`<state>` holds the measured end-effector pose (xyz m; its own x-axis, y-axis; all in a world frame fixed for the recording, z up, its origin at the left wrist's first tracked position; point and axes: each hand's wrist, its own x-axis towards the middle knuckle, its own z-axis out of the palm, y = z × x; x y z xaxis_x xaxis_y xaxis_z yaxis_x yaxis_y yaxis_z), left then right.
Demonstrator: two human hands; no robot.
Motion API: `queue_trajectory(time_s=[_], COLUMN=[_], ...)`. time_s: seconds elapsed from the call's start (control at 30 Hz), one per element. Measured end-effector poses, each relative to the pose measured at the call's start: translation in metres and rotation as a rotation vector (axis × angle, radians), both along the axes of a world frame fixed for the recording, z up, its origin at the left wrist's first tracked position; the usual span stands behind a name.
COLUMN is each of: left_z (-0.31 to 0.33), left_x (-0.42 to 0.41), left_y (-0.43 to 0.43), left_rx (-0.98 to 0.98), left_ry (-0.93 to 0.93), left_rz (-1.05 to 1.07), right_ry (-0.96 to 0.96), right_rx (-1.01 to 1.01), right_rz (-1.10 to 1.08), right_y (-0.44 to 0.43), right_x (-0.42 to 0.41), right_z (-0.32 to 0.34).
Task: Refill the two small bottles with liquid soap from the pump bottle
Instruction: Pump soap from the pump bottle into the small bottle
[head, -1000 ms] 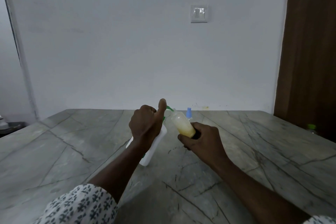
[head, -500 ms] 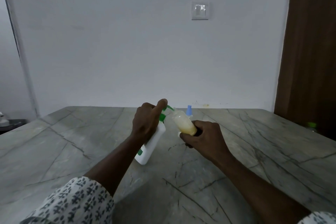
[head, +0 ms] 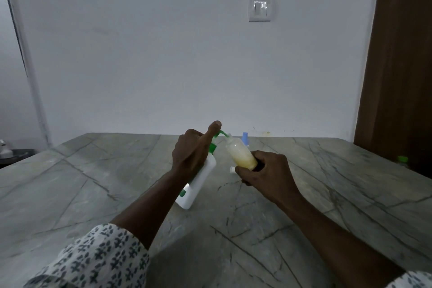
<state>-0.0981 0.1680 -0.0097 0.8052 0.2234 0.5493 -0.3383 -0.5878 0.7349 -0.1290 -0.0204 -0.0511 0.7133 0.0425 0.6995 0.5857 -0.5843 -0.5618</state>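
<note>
The left hand [head: 190,154] wraps around the neck of the white pump bottle [head: 198,182], its grip closed on the bottle just under the green collar, with the thumb raised over the green pump head [head: 219,134]. The bottle leans to the right, its lower corner resting on the grey marble bench [head: 93,182] and its top tipped toward the other hand.

The right hand [head: 266,174] has its grip closed around the base of a small clear bottle [head: 240,153], which is tilted so that its open neck points up and left. That neck meets the tip of the green spout (whether the two actually touch is hard to tell at this size). The small bottle holds pale yellowish liquid soap through most of its visible length.

A small white piece [head: 232,169], possibly a cap, shows just beside the right fingers; what it is cannot be made out. Behind the hands, near the far edge of the bench, a light blue cap [head: 245,139] of another small bottle peeks out, its body hidden by the held bottle.

A patterned sleeve [head: 93,257] covers the left forearm at the bottom of the view. A wall switch [head: 260,9] sits on the pale wall above, and a brown door [head: 402,54] stands at the right.
</note>
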Motion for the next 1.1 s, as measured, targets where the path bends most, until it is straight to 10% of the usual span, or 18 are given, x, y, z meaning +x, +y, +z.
queue_trajectory(time_s=[0.83,1.1], left_z=[-0.001,0.000], left_x=[-0.009,-0.006], left_y=[-0.014,0.000], left_rx=[0.058,-0.213], left_ry=[-0.235,0.018], left_rz=[0.316,-0.405], right_ry=[0.051,0.154], right_rx=[0.093,0.153], right_rz=[0.044,0.105], right_y=[0.010,0.006], right_x=[-0.010,-0.012], right_z=[0.006,0.011])
